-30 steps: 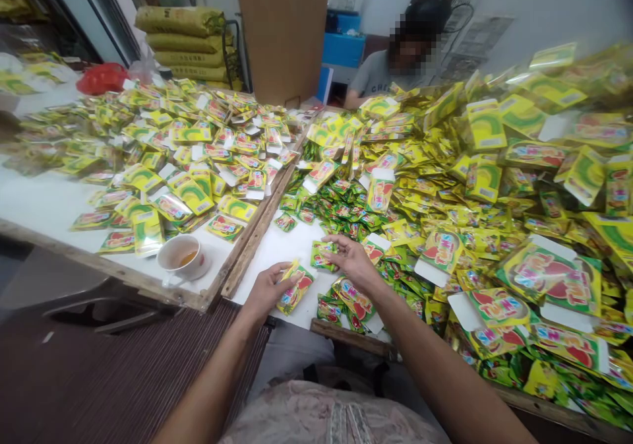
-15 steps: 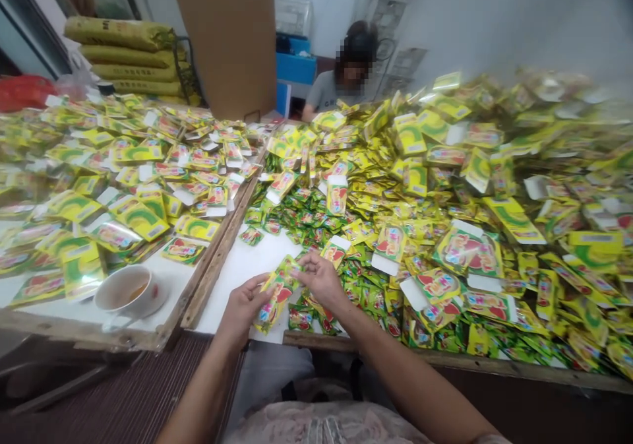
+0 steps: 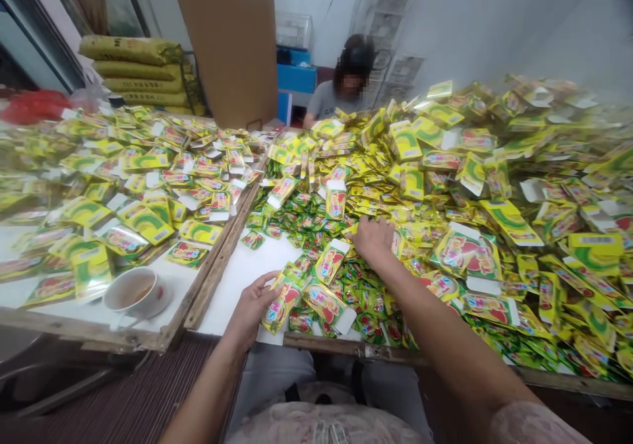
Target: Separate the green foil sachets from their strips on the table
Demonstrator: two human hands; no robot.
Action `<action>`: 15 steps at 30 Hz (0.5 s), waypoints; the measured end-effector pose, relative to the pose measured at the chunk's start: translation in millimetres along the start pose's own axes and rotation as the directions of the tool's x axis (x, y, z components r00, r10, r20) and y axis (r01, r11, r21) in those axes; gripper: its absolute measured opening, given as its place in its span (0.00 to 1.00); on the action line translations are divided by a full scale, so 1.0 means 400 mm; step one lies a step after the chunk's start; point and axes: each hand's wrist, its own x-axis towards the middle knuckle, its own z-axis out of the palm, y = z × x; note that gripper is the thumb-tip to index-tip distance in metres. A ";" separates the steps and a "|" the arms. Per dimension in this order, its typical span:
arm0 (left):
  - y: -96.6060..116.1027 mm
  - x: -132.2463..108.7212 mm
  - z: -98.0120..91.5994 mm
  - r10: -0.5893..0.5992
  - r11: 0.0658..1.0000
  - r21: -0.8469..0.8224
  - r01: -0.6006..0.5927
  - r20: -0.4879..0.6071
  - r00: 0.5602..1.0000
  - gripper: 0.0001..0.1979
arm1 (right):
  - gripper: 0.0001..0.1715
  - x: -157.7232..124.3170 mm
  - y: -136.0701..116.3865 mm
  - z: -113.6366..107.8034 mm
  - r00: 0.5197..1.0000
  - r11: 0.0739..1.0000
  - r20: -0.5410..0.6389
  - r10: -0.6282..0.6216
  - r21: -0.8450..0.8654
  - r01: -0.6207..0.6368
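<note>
My left hand [image 3: 253, 302] is closed on a yellow and green packet [image 3: 279, 301] just above the white tabletop [image 3: 237, 279], near the front edge. My right hand [image 3: 373, 239] reaches forward into the big heap of packets [image 3: 445, 187], palm down, fingers curled among small green sachets [image 3: 316, 223]; what they hold, if anything, is hidden. More yellow packets [image 3: 330, 305] lie between my two hands.
A second table on the left carries spread-out packets [image 3: 148, 180] and a cup of tea [image 3: 134, 292] near its wooden edge [image 3: 217, 266]. Another person [image 3: 346, 81] sits at the far end. A cardboard sheet [image 3: 232, 41] and stacked yellow sacks [image 3: 133, 68] stand behind.
My right hand has let go of the packet held by both hands and reached forward into the heap. The left hand still holds that packet, slightly lower.
</note>
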 end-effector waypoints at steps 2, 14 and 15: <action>-0.005 -0.002 -0.004 0.001 1.000 -0.014 -0.001 -0.022 1.000 0.33 | 0.18 0.029 0.011 0.013 0.997 0.999 0.069 -0.038 -0.025 0.039; 0.000 -0.019 -0.028 0.075 0.997 0.036 -0.074 -0.035 0.997 0.29 | 0.26 -0.153 -0.158 0.032 0.878 0.354 0.105 -0.467 0.932 0.077; 0.001 -0.022 -0.030 0.071 0.997 0.029 -0.070 -0.013 0.997 0.28 | 0.26 -0.159 -0.163 0.041 0.873 0.348 0.107 -0.477 0.934 0.075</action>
